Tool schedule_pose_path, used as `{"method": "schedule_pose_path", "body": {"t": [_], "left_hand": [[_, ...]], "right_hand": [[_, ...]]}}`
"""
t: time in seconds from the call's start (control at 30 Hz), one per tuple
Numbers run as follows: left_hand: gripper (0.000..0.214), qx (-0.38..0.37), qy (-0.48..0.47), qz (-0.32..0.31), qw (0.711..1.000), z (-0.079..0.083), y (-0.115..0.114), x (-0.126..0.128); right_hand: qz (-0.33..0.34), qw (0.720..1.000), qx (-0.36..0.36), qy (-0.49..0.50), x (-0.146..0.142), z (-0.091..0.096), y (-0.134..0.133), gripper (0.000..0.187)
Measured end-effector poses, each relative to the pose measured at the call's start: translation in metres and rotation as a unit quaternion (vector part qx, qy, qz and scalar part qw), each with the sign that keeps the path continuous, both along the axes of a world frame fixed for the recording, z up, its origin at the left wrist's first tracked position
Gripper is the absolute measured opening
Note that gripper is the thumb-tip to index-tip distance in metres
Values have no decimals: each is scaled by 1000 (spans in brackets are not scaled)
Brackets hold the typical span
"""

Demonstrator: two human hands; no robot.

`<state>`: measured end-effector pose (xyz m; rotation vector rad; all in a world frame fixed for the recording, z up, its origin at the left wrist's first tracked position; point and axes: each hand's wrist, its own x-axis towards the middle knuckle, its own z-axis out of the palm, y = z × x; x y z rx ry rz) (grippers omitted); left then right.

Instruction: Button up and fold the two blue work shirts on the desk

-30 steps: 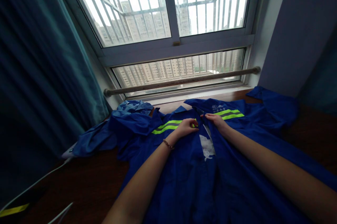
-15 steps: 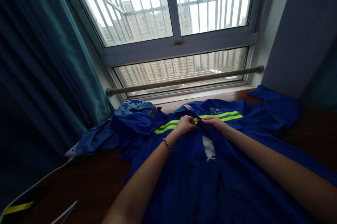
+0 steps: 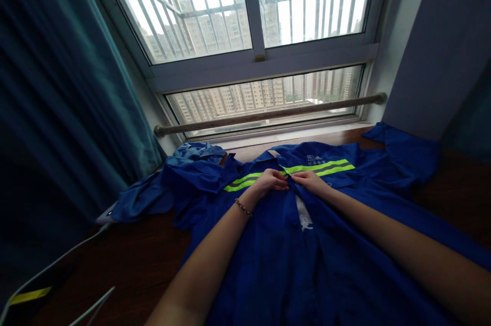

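A blue work jacket (image 3: 264, 259) lies spread out, front side up, with a yellow-green and grey reflective stripe (image 3: 326, 167) across the chest and white lettering above it. My left hand (image 3: 270, 182) pinches the front edge of the jacket beside the stripe. Close by on the right, my right hand (image 3: 310, 182) pinches the other front edge, its fingertips almost touching the left ones. Any button or zip between the fingertips is too small to make out. Below the hands the front gapes a little, and a white patch (image 3: 303, 212) shows inside.
Another blue garment (image 3: 141, 198) lies crumpled at the left on the dark wooden surface (image 3: 126, 259). White cables (image 3: 57, 259) run along the left side, near a yellow strip (image 3: 30, 296). A rail (image 3: 268, 115) crosses the barred window behind; a teal curtain (image 3: 76, 86) hangs at left.
My hands have drawn slightly closer together at the stripe. The jacket's two front edges meet more closely, and less of the white patch shows in the gap.
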<state>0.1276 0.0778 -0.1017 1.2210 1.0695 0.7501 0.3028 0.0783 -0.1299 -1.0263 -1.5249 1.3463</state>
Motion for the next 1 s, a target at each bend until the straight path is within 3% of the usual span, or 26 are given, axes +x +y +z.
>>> {"method": "schedule_pose_path", "body": {"t": [0.1,0.2,0.4,0.5,0.7,1.0], "left_hand": [[20,33,-27,-5,999,-10,0,2],[21,81,-45,8,996,-21,7,3],[15,158,-6,94,983,-38,42,-1],[14,173,-2,102,980,-34,46,-3],[9,198,-13,105,975,-22,30,-7],[11,170,-38,117,978,-16,19,-7]], "right_hand": [[-8,996,64,-63,0,-1,-3,23],[-21,995,51,-85,-2,-2,3,27],[-63,996,33,-56,-19,-1,36,23],[-54,998,24,-33,-23,2,39,23],[-3,1000,24,13,-23,1,26,28],[-58,995,78,36,-25,-1,23,28]]}}
